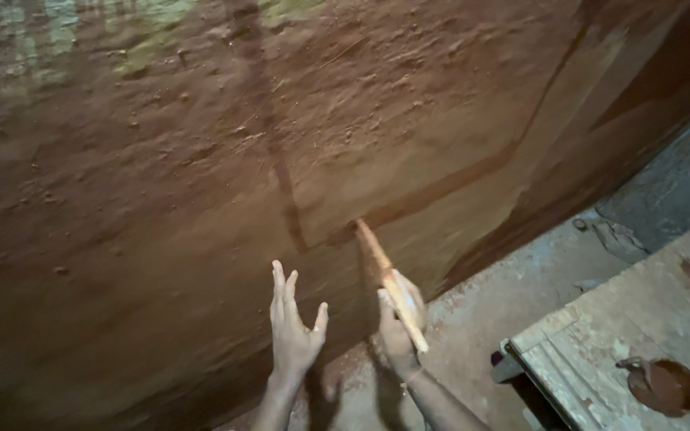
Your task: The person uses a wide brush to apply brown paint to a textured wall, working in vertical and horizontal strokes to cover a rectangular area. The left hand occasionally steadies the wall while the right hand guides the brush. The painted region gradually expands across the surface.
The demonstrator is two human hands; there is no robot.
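Wooden stick (389,283) is gripped by the right hand (399,331), its long axis running up-left, tip touching the red mud wall (161,199). Just beside it, the left hand (293,331) is held open, empty.

Wall (201,160): filled the upper and left of the frame.
Floor (481,319): ran along the wall's foot, lower centre to right.
Bench (640,319): stood at lower right, on the floor.
Bowl (666,385): sat on the bench's near corner.
Left hand (293,335): lower centre, before the wall.
Right hand (399,331): just right of it, around the stick (389,279), whose tip met the wall.
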